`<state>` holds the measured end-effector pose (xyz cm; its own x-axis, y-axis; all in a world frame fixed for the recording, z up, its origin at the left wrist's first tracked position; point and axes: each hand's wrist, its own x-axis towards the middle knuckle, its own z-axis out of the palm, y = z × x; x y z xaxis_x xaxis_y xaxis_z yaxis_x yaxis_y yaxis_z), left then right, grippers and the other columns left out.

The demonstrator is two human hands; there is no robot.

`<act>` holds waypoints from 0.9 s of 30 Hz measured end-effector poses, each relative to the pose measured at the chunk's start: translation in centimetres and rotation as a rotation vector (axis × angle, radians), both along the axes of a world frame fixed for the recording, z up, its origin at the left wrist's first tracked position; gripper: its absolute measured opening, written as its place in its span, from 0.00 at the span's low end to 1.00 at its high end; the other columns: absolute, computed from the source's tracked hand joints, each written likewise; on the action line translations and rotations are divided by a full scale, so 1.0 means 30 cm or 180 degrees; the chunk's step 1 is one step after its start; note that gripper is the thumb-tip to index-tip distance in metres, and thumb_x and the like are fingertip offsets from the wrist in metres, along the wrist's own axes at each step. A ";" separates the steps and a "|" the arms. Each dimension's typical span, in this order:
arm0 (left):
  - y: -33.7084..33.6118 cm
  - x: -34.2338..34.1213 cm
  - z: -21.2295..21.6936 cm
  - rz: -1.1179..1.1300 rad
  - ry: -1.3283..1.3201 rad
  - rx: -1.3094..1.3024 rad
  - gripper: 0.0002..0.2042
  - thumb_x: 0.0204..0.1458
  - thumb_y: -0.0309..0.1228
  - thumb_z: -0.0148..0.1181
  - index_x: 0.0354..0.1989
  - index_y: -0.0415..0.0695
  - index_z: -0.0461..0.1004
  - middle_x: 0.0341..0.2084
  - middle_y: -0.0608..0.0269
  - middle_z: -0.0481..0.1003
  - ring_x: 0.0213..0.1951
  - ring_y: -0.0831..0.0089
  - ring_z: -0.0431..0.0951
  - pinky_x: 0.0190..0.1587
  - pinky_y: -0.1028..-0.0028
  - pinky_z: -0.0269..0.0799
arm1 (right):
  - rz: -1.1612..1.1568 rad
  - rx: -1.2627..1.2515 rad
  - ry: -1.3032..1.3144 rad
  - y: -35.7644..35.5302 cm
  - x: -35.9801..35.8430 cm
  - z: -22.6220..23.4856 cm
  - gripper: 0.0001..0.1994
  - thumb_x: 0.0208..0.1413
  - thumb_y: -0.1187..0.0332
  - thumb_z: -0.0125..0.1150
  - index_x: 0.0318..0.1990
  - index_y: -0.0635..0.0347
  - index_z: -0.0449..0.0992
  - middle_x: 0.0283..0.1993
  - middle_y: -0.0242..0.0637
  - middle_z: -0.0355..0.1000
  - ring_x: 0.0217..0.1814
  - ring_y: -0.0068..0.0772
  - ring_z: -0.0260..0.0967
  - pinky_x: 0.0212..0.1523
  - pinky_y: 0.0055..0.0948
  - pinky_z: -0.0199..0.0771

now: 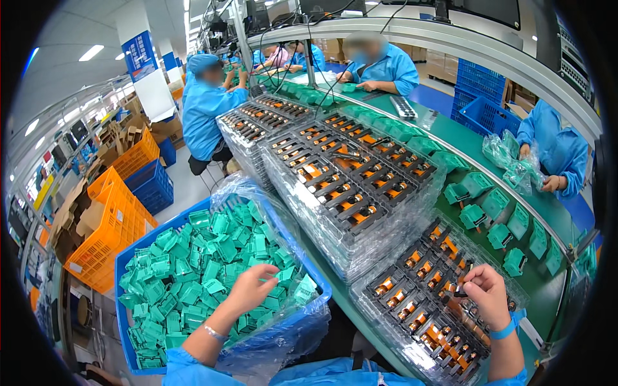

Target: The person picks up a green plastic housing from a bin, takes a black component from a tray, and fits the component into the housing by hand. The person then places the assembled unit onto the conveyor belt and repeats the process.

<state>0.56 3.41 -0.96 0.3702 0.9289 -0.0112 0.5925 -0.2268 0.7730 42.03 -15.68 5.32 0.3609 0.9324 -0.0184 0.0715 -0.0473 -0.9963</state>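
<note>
My left hand (253, 287) hovers over a blue crate (122, 321) lined with clear plastic and heaped with green plastic housings (187, 264). Its fingers are loosely bent and apart, and nothing shows in them. My right hand (487, 293) is over a clear plastic tray (367, 297) at the lower right. Between its thumb and fingers is a small black part (459, 291), partly hidden. Rows of black parts with orange and metallic pieces (412, 309) lie in the tray's slots. A blue band circles my right wrist.
Tall stacks of filled clear trays (351, 238) stand ahead, beside the crate. Green housings (499, 235) line the green conveyor belt (444, 122) at the right. Co-workers in blue sit around the line, one handling a clear plastic bag (515, 164). Orange crates (112, 225) stand at the left.
</note>
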 end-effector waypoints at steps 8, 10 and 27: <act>0.048 0.088 -0.111 -0.0947 0.0819 -0.0289 0.13 0.50 0.26 0.55 0.45 0.40 0.72 0.33 0.59 0.76 0.35 0.73 0.76 0.40 0.74 0.71 | -0.0063 0.0473 0.0599 0.006 0.012 -0.032 0.07 0.52 0.76 0.51 0.38 0.62 0.63 0.35 0.40 0.72 0.33 0.29 0.73 0.37 0.31 0.78; 0.056 0.071 -0.136 -0.0928 0.0520 -0.0527 0.13 0.51 0.26 0.55 0.46 0.39 0.71 0.34 0.59 0.76 0.36 0.74 0.75 0.40 0.75 0.71 | -0.0096 0.0495 0.0810 0.006 0.011 -0.034 0.07 0.52 0.76 0.51 0.38 0.61 0.62 0.34 0.41 0.71 0.34 0.30 0.73 0.35 0.33 0.79; 0.095 0.072 -0.128 0.0421 -0.1217 -0.2524 0.20 0.50 0.29 0.60 0.49 0.34 0.64 0.31 0.62 0.71 0.30 0.76 0.72 0.33 0.75 0.71 | -0.0254 0.0209 0.0920 0.009 0.049 -0.050 0.09 0.49 0.79 0.53 0.37 0.60 0.61 0.38 0.45 0.71 0.37 0.31 0.72 0.34 0.31 0.80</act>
<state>2.71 6.26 -4.79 0.3707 0.7358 -0.5667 0.2452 0.5110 0.8239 43.49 -15.42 3.82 0.4216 0.9040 -0.0715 -0.2167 0.0239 -0.9760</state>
